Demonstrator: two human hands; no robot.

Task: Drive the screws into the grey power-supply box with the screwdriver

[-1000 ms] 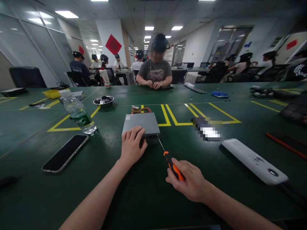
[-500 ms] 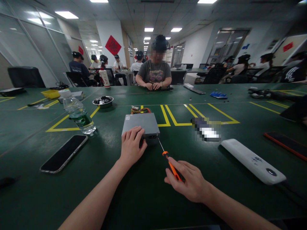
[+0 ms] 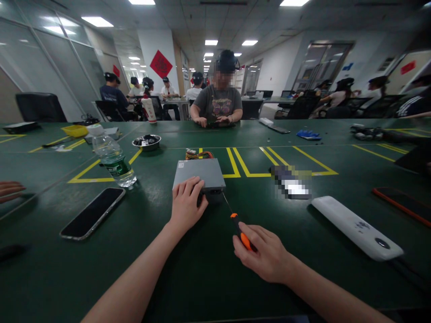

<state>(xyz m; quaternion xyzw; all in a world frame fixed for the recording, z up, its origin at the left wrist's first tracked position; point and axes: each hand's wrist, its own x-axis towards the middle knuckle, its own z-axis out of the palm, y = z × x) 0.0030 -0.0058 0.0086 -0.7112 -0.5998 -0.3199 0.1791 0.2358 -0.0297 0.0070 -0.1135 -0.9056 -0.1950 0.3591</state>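
A grey metal computer power supply (image 3: 202,169) lies on the green table, with a bundle of coloured cables (image 3: 199,154) behind it. My left hand (image 3: 188,199) is spread over its near left part, fingers on top and thumb at the near side, gripping it. In my right hand (image 3: 264,249) is a screwdriver (image 3: 245,237) with a black and orange handle, held between thumb and fingers. Its thin shaft points away from me, and the tip meets the near right corner of the power supply, by the socket. Whether the tip sits in a screw is too small to tell.
Left of me lie a phone (image 3: 94,213), a water bottle (image 3: 112,157) and a metal bowl (image 3: 147,142) of small parts. To the right are a white elongated device (image 3: 357,228) and a red-edged phone (image 3: 402,204). Another person's hand (image 3: 11,190) rests at the left edge.
The screwdriver handle has turned in my right hand, showing different black and orange areas. My left hand stays on the power supply. Another person's hand has appeared at the left edge.
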